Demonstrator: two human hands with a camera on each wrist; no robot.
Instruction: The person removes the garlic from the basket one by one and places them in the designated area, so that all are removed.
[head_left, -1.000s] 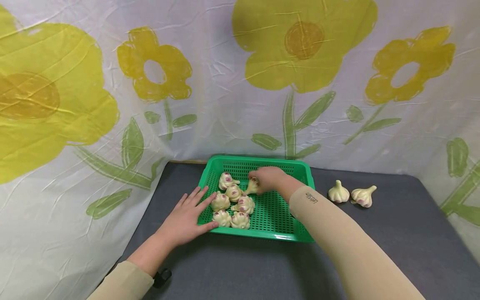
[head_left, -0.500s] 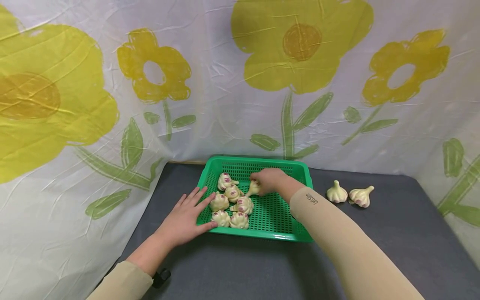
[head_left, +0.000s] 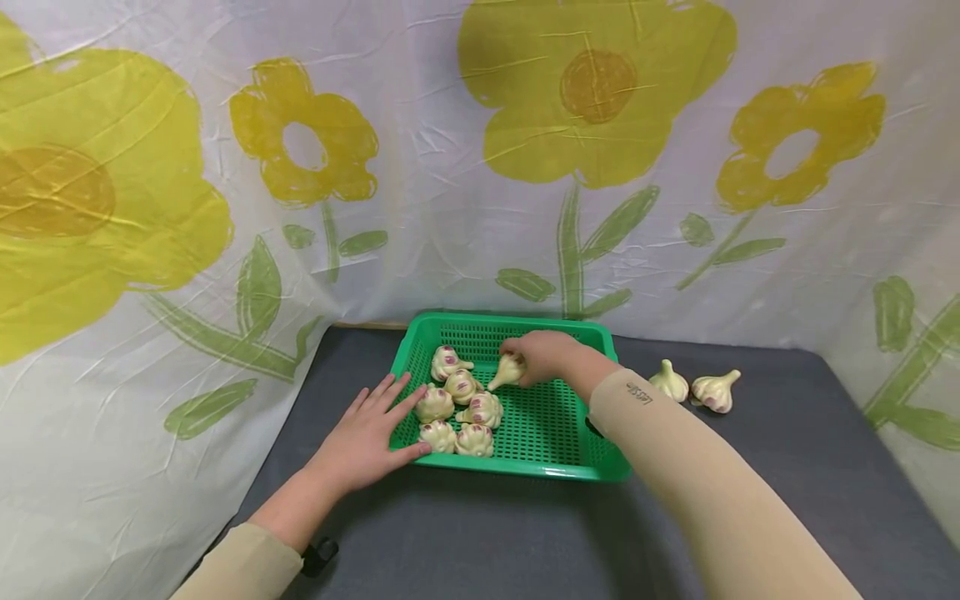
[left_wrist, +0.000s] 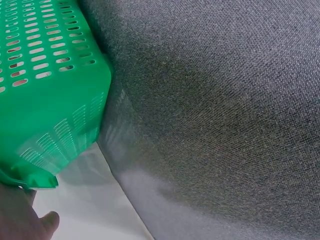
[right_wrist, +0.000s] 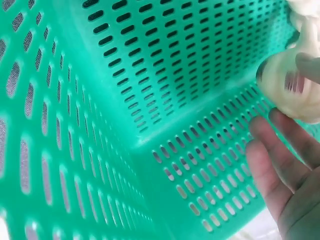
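A green plastic basket (head_left: pixel 517 469) stands on the dark grey tabletop. Several garlic bulbs (head_left: pixel 475 440) with purple streaks lie along its left side. Inside the basket, my right hand (head_left: pixel 551 354) holds one more garlic bulb (head_left: pixel 509 372) between thumb and fingers, its stem pointing down and left. The right wrist view shows the thumb on this bulb (right_wrist: pixel 282 82) and the other fingers (right_wrist: pixel 262 165) spread below it. My left hand (head_left: pixel 367 437) rests with straight, spread fingers on the basket's left rim. In the left wrist view, only part of that hand shows at lower left.
Two garlic bulbs lie on the table right of the basket: one (head_left: pixel 671 383) partly behind my right sleeve, another (head_left: pixel 716 392) beside it. A white curtain (head_left: pixel 442 250) with painted yellow flowers hangs behind the table. The right half of the basket floor shows bare slots.
The held bulb has turned slightly and shifted a little to the right of the other bulbs, still in my right hand. My left hand stays on the rim. The head view has swung slightly.
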